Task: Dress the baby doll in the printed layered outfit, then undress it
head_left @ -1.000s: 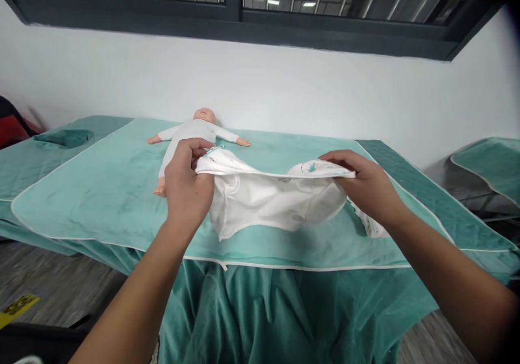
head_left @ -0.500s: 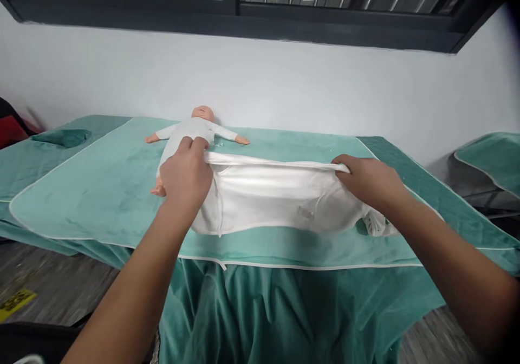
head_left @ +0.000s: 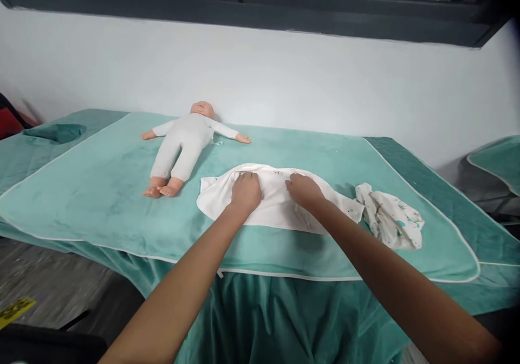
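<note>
A white baby garment (head_left: 276, 204) lies spread on the light green mat, with a small printed label near its far edge and small snaps at its right end. My left hand (head_left: 246, 192) rests closed on the cloth left of the label, fingers curled into it. Right of the label, my right hand (head_left: 304, 190) is also closed, pinching the cloth. Fingertips of both hands are partly hidden. Beyond, to the left, a baby doll (head_left: 187, 136) in a white suit lies on its back, its head toward the wall.
A crumpled white cloth with a coloured print (head_left: 394, 220) lies at the garment's right end. The light green mat (head_left: 101, 190) has white piping and covers a darker green bed cover (head_left: 292, 315). A white wall (head_left: 284, 82) and a dark window frame (head_left: 162, 6) stand behind.
The garment, held up and stretched between my hands before, now lies on the mat. My hands have moved closer together. The doll's legs and the printed cloth now show.
</note>
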Available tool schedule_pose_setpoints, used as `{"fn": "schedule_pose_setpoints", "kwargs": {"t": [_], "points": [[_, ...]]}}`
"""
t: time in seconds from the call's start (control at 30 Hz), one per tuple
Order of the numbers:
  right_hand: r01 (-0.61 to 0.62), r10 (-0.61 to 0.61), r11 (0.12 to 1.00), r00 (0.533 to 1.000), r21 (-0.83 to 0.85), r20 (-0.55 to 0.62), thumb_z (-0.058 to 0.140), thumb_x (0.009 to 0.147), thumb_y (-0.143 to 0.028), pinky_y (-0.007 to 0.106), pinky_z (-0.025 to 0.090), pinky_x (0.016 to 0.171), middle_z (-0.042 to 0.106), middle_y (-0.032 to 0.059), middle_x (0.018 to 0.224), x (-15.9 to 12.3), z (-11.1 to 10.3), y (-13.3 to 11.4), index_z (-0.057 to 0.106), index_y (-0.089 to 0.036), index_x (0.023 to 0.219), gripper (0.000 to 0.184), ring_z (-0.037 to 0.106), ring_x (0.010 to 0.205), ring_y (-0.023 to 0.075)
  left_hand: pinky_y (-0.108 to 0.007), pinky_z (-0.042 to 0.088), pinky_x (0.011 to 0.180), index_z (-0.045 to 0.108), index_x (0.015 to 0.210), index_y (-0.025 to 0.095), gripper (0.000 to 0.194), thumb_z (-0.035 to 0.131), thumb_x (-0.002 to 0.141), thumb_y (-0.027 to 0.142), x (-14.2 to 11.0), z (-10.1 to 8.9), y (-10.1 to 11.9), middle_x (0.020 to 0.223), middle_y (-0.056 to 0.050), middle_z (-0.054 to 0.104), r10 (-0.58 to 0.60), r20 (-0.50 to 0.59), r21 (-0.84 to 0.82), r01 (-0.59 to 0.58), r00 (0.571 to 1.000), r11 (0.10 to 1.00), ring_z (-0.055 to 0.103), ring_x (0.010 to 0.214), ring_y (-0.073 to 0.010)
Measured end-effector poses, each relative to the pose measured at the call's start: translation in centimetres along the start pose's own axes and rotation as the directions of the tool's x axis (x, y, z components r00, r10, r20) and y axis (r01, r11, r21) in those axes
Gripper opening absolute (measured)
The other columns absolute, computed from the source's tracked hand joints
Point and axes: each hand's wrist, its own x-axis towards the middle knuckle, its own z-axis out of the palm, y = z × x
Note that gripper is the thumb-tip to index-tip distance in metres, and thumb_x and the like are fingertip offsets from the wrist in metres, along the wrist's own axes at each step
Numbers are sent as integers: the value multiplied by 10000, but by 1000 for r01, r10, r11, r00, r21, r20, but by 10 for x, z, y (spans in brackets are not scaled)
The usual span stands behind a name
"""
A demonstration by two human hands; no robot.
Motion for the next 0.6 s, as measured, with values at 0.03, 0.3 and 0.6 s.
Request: {"fn": "schedule_pose_setpoints", "kwargs": {"t": [0.03, 0.3, 0.6], "points": [[-25, 25, 1000, 1000, 3, 10, 279, 1024, -286, 377, 443, 928, 677, 202, 1144, 8, 4, 0, 634, -80, 1125, 423, 617, 1085, 277, -412, 467, 1009, 637, 1157, 80, 329, 405, 930, 135, 9, 0, -1, 1220, -200, 654, -23, 10, -3, 23, 1000, 1000, 598, 1175, -314], [-150, 154, 986, 986, 67, -62, 350, 1015, -404, 507, 192, 1206, 164, 252, 1655, 22, 24, -16, 278, -70, 1552, 636, 166, 1539, 334, -468, 406, 1104, 457, 1395, 3, 501, 381, 974, 262, 45, 4, 11, 1446, -264, 502, -234, -14, -81, 232, 972, 969, 480, 1348, -359], [-106, 137, 967, 983, 231, -125, 435, 862, -67, 457, 155, 1241, 12, 314, 1650, 51, 16, -28, 172, 46, 1555, 750, 20, 1555, 362, -405, 275, 1229, 357, 1468, -1, 545, 362, 966, 212, 74, 12, 22, 1557, -255, 388, -418, -155, -421, 323, 895, 848, 332, 1491, -309]]}}
